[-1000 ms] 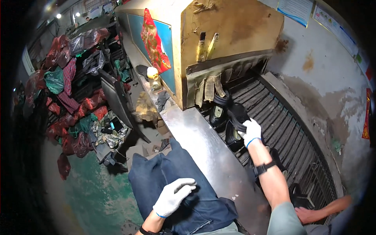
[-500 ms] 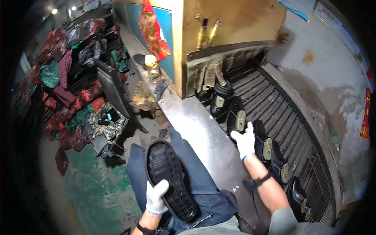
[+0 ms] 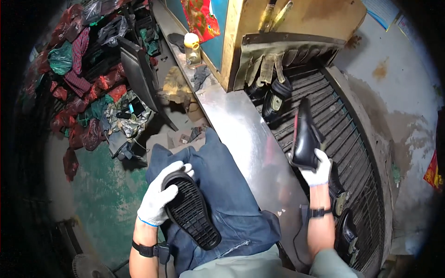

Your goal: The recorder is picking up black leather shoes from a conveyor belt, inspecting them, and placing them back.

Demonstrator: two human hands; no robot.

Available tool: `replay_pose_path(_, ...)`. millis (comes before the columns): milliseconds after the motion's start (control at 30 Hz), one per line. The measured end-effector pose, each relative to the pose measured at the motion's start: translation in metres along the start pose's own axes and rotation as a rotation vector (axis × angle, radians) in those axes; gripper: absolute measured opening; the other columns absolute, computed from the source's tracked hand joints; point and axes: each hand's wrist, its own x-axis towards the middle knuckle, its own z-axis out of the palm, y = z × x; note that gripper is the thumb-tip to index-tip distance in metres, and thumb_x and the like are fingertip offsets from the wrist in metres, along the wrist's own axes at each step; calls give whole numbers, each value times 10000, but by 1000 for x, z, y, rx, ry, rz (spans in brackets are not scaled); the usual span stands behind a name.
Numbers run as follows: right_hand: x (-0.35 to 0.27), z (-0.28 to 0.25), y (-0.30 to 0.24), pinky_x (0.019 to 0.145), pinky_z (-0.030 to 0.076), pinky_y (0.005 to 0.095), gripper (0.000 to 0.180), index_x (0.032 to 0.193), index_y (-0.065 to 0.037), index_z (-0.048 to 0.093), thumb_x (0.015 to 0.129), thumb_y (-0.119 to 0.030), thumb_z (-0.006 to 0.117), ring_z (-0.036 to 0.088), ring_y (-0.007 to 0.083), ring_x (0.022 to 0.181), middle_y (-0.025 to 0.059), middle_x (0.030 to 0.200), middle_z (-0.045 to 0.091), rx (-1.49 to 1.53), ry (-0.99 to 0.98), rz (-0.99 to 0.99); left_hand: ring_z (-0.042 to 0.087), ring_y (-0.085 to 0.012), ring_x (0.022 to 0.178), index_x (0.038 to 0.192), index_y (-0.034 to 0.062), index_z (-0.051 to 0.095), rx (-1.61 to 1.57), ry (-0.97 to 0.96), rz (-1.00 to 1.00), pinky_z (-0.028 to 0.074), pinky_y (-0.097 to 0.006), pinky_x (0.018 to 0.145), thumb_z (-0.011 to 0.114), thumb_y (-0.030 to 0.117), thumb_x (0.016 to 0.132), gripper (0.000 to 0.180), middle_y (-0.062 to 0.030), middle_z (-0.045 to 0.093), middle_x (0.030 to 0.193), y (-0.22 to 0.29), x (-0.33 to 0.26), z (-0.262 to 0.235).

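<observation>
My left hand [image 3: 159, 196], in a white glove, grips a black rubber shoe sole [image 3: 192, 211] over my lap, its ridged face up. The thumb lies on the sole's upper end and the fingers pass behind it. On the right, my gloved right hand [image 3: 318, 170] is closed on one end of a black leather shoe upper [image 3: 306, 141], held above the slatted conveyor. A strip of red shows along its left edge. Below my right hand, other black shoes [image 3: 338, 192] rest on the slats, partly hidden by my forearm.
A metal ledge [image 3: 248, 134] runs between my lap and the conveyor [image 3: 354, 153]. Fabric flaps [image 3: 266, 69] hang over its far opening, with a shoe [image 3: 276, 99] beneath them. A yellow-capped bottle [image 3: 192, 48] stands on the ledge. Bagged bundles [image 3: 92, 120] are heaped at the left.
My right hand has taken a shoe upper off the conveyor and lifted it. The left hand has shifted its grip to the sole's upper end. The view has shifted slightly.
</observation>
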Motion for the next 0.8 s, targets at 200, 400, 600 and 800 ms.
replay_pose_path(200,-82,93,73,1298,382,772,1211,1772,-4,303,854,-491,925,556,563,1485,318,1727,459,81,-477,55,512,-411,1596,1613,27,530,-315,-131,5,463,-527,1301,799,379,1075,697,-232,521,1726,-18,2,8)
replay_pose_path(400,-121,142,104,1332,396,681,1177,1757,16,345,792,-373,895,528,528,1550,274,1688,540,100,-281,400,630,-349,1473,1590,8,538,59,-321,176,460,-486,1280,723,376,1122,624,-213,663,1552,26,3,17)
replay_pose_path(600,-173,168,111,1316,421,508,1351,1775,68,261,718,-310,1013,525,374,1578,265,1719,509,-912,-524,-177,624,-313,1461,1672,7,451,-80,-346,398,480,-476,1269,636,534,1158,759,-163,643,1558,41,13,10)
replay_pose_path(800,-199,171,139,1269,463,462,1408,1765,122,208,690,-262,1032,594,361,1512,281,1666,549,-1214,-646,-118,567,-293,1531,1730,32,398,-89,-301,314,442,-461,1306,668,603,1113,883,-152,593,1632,8,0,-6)
